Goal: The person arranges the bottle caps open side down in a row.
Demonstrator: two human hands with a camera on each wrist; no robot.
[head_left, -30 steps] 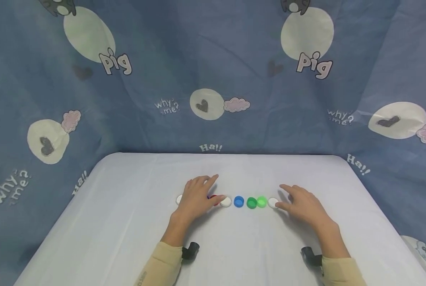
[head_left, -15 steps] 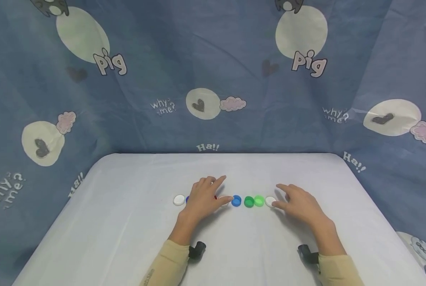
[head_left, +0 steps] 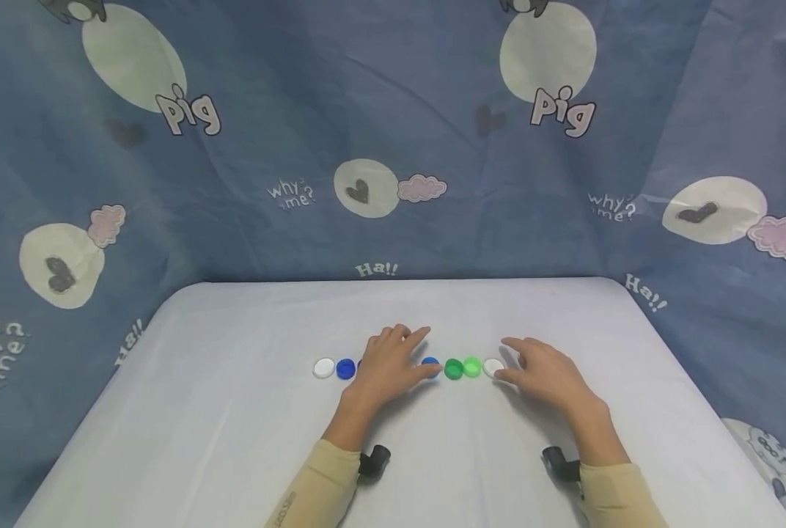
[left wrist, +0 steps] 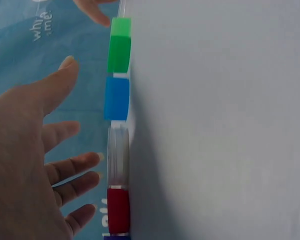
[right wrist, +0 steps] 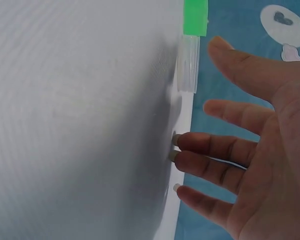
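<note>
Two hands above a row of round caps on a white-covered bench.
The left hand, fingers spread, hovers over the row's middle, near the red cap and the light-blue cap; the right hand, likewise spread, hovers at the right end, its thumb near the clear cap, contact uncertain.

Blue cartoon-print cloth backdrop, pale lettering, white rounded-corner table
</note>
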